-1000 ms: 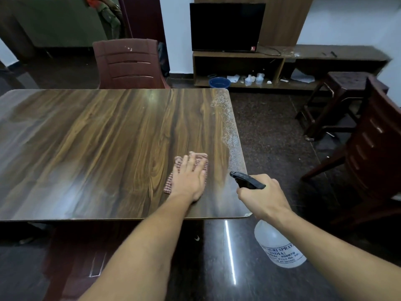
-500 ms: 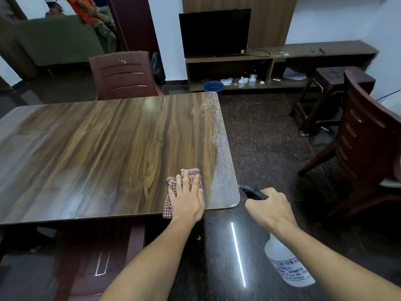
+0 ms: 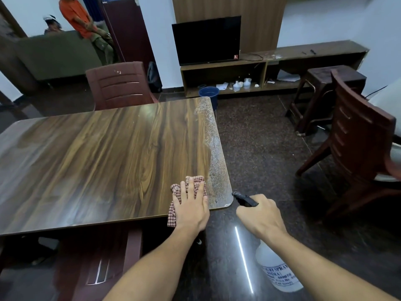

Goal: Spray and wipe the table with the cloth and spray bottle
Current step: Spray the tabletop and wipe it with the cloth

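Note:
A wood-grain table [image 3: 104,161] fills the left and middle of the head view. A band of spray droplets [image 3: 213,161] runs along its right edge. My left hand [image 3: 192,208] presses flat, fingers straight, on a red-and-white checked cloth [image 3: 198,181] at the table's near right corner; part of the cloth hangs over the near edge. Just right of that corner, off the table, my right hand [image 3: 260,216] grips the black trigger head of a clear spray bottle [image 3: 276,271], whose nozzle points toward the table corner.
A maroon plastic chair [image 3: 118,85] stands at the far side of the table and another [image 3: 358,135] to the right. A chair is tucked under the near edge [image 3: 97,263]. A stool [image 3: 325,90], a TV unit [image 3: 225,70] and a blue bucket [image 3: 209,93] lie beyond. Two people stand at the far left.
My left hand has dragged the cloth back toward the near edge, so it now hangs over it. The right hand with the bottle has shifted off the table corner.

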